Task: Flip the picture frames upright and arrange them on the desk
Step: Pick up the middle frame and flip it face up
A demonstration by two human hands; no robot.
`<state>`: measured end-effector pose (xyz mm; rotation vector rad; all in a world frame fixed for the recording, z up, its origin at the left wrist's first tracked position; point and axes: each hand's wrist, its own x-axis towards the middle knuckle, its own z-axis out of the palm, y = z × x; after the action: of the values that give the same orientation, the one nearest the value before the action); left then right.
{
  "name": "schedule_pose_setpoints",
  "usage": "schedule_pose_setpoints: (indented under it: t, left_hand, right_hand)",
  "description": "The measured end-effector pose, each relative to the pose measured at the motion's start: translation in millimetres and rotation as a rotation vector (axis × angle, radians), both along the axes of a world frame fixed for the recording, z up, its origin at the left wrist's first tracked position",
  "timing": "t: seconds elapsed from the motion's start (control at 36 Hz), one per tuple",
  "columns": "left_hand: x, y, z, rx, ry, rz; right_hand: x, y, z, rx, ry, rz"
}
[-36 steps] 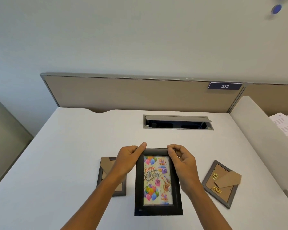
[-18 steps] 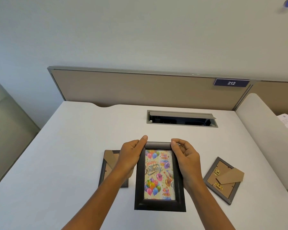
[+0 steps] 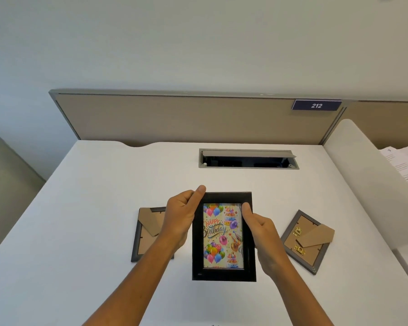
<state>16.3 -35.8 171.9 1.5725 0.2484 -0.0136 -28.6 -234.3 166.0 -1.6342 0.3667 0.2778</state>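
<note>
A black picture frame point(image 3: 223, 274) with a "Happy Birthday" balloon picture faces me at the middle of the white desk point(image 3: 104, 196). My left hand point(image 3: 183, 215) grips its upper left edge, thumb at the top corner. My right hand point(image 3: 260, 229) holds its right edge, thumb on the front. Whether its base rests on the desk I cannot tell. A grey frame point(image 3: 143, 234) lies face down to the left, partly behind my left hand. Another grey frame point(image 3: 304, 241) lies face down at the right, its brown stand flap showing.
An open cable hatch point(image 3: 247, 159) is set into the desk behind the frames. A beige partition point(image 3: 186, 118) with a "212" label point(image 3: 316, 105) closes the back. A white side divider point(image 3: 368, 180) and papers point(image 3: 405, 165) stand at the right.
The black frame has tilted up toward me between my hands. My right hand slid down from the top corner to the right edge.
</note>
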Motion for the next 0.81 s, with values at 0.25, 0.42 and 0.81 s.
schedule_pose_setpoints:
  t: [0.25,0.42,0.81]
  left_hand:
    - [4.8,-23.6,-18.2,-0.063,0.042,-0.154]
    - [16.0,-47.1,-30.1,-0.040,0.046,-0.259]
    - [50.7,-101.0,-56.4,0.066,0.062,-0.320]
  right_hand:
    - [-11.1,-26.3,-17.3,-0.017,0.161,0.001]
    - [-14.8,-46.4,-32.0,0.059,0.185,-0.034]
    - [-4.0,-62.2,-70.5,0.157,0.170,-0.175]
